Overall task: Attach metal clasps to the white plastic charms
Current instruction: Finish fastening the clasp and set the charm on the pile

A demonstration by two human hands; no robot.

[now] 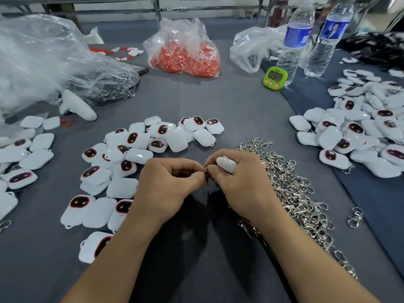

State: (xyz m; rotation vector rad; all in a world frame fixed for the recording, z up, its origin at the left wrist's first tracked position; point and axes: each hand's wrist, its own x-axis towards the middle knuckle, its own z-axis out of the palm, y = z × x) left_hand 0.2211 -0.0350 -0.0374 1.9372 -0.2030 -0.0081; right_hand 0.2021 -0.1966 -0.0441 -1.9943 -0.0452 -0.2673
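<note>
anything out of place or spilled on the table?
Nothing spilled or damaged. Two strays: one metal clasp lies alone on the cloth, right of the clasp pile, and a red ring sits loose by the charms at far left. The left hand and right hand pinch a metal ring; the right also holds a white charm.

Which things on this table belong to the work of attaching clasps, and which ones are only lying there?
For the job: white charm held in the right hand; metal ring pinched by the left hand; pile of metal clasps; loose white charms.
Just lying about: green timer; two water bottles; bag of red pieces; white handheld device.
</note>
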